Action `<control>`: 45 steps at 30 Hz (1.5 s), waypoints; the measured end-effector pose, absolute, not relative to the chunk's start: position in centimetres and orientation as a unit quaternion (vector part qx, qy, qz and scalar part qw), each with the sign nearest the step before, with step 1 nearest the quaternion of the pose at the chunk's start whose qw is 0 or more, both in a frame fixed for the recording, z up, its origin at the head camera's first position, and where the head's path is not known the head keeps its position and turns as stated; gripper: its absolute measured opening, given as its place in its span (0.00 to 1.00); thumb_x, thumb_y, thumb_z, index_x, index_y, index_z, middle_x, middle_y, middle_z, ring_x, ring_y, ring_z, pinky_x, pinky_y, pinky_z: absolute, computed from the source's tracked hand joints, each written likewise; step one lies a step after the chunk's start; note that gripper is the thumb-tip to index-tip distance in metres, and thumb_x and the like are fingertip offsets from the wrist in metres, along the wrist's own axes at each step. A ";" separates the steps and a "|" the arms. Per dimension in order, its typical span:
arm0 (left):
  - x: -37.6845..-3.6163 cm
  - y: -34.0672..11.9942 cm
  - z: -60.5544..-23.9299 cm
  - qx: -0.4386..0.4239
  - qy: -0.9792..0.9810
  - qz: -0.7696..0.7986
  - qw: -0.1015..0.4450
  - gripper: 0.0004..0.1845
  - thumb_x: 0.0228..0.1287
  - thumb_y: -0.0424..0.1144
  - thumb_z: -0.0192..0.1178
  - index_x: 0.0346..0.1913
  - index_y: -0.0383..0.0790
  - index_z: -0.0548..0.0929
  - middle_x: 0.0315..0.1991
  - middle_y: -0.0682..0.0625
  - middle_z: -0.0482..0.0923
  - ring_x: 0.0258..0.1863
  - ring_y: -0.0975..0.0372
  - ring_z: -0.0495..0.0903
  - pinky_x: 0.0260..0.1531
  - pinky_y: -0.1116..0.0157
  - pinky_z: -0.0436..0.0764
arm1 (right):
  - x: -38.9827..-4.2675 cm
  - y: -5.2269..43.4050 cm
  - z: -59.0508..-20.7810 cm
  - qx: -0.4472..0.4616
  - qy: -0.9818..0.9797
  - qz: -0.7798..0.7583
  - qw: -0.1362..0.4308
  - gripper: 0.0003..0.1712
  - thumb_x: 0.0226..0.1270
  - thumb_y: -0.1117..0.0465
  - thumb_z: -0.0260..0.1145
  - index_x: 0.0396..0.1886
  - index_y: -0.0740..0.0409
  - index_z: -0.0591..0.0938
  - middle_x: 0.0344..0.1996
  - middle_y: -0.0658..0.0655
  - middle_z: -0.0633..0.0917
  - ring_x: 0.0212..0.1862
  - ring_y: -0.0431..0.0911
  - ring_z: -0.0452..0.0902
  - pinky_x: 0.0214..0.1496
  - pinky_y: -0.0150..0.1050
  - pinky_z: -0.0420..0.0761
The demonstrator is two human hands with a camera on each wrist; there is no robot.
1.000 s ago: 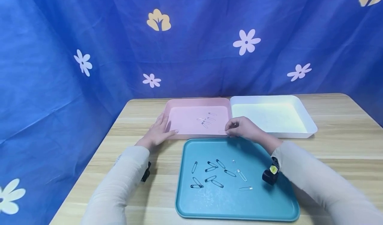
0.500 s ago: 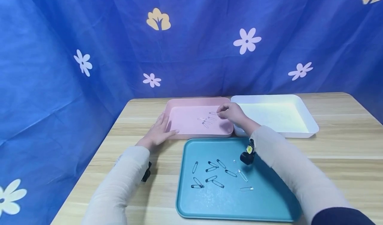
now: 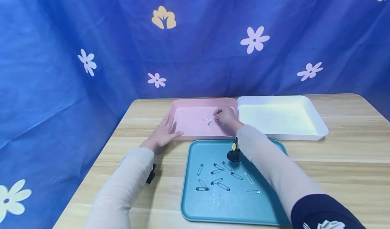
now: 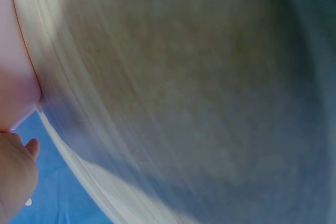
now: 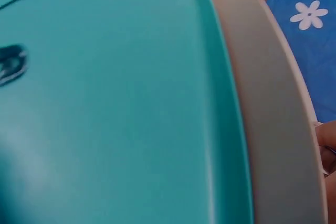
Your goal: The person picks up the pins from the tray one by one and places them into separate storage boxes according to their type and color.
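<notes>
My left hand (image 3: 162,133) rests at the near left corner of the pink tray (image 3: 187,120), fingers spread along its side and thumb along the front rim. In the left wrist view, part of this hand (image 4: 17,174) shows beside the tray's pink wall. Over the right half of the pink tray, my right hand (image 3: 226,116) has its thumb and fingertips together, low above several silver safety pins (image 3: 211,125) and partly covering them. A thin metal safety pin (image 5: 331,151) shows between its fingers at the right wrist view's edge.
Nearer me lies a teal tray (image 3: 237,208) with several black safety pins (image 3: 223,186) and a few silver safety pins (image 3: 252,192). A white tray (image 3: 277,120) stands right of the pink one. A blue flowered curtain (image 3: 195,53) hangs behind the wooden table (image 3: 350,137).
My right hand has moved from the pink tray's near right corner up and left, to over the pins inside it. The left hand stays at its corner.
</notes>
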State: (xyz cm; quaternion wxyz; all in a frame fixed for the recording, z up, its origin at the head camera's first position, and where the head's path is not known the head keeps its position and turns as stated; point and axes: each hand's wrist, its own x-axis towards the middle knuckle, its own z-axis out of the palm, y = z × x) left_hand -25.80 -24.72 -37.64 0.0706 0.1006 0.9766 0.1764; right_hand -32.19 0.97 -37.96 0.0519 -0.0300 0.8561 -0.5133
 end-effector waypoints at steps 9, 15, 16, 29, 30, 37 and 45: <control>-25.9 -24.2 -37.6 0.108 0.977 0.173 0.063 0.51 0.51 0.68 0.43 0.66 0.39 0.35 0.66 0.41 0.29 0.64 0.49 0.35 0.57 0.47 0.45 | -33.1 0.9 -38.4 -0.014 0.881 -0.472 0.027 0.11 0.47 0.74 0.55 0.29 0.62 0.81 0.30 0.55 0.79 0.38 0.46 0.69 0.41 0.33 0.69; -26.0 -24.0 -37.7 0.110 0.977 0.173 0.063 0.50 0.52 0.68 0.43 0.66 0.39 0.35 0.66 0.41 0.29 0.64 0.50 0.35 0.58 0.48 0.45 | -33.3 1.1 -38.4 0.001 0.894 -0.447 0.033 0.10 0.50 0.72 0.55 0.31 0.62 0.81 0.33 0.56 0.80 0.40 0.47 0.70 0.44 0.35 0.71; -26.0 -24.0 -37.7 0.111 0.977 0.173 0.064 0.50 0.52 0.68 0.43 0.66 0.39 0.34 0.66 0.41 0.29 0.64 0.49 0.35 0.58 0.47 0.45 | -33.3 1.1 -38.5 0.003 0.896 -0.443 0.033 0.10 0.50 0.72 0.55 0.32 0.62 0.81 0.33 0.56 0.80 0.40 0.47 0.70 0.45 0.35 0.71; -26.0 -23.7 -37.7 0.114 0.977 0.167 0.063 0.50 0.52 0.68 0.42 0.66 0.37 0.35 0.66 0.41 0.29 0.64 0.50 0.34 0.58 0.47 0.44 | -33.3 1.9 -38.1 0.016 0.905 -0.422 0.041 0.10 0.52 0.68 0.57 0.36 0.64 0.79 0.36 0.58 0.79 0.37 0.47 0.72 0.42 0.35 0.72; -26.0 -23.7 -37.7 0.113 0.977 0.168 0.063 0.50 0.52 0.68 0.42 0.66 0.37 0.35 0.66 0.41 0.29 0.64 0.50 0.34 0.58 0.47 0.44 | -33.4 1.9 -38.0 0.016 0.905 -0.423 0.041 0.10 0.52 0.68 0.57 0.36 0.64 0.79 0.35 0.58 0.79 0.34 0.46 0.72 0.39 0.34 0.73; -25.9 -24.0 -37.6 0.110 0.976 0.179 0.062 0.50 0.53 0.66 0.43 0.66 0.38 0.36 0.66 0.40 0.30 0.64 0.49 0.35 0.57 0.47 0.44 | -33.2 2.7 -36.9 -0.005 0.885 -0.463 0.038 0.10 0.53 0.68 0.60 0.36 0.66 0.79 0.30 0.60 0.79 0.23 0.42 0.70 0.25 0.30 0.72; -25.9 -24.6 -37.7 0.104 0.976 0.180 0.066 0.50 0.52 0.68 0.43 0.66 0.40 0.34 0.66 0.41 0.29 0.64 0.49 0.35 0.58 0.47 0.45 | -31.6 3.9 -35.7 -0.051 0.878 -0.474 0.052 0.09 0.53 0.66 0.62 0.33 0.66 0.80 0.29 0.58 0.81 0.30 0.44 0.74 0.33 0.31 0.75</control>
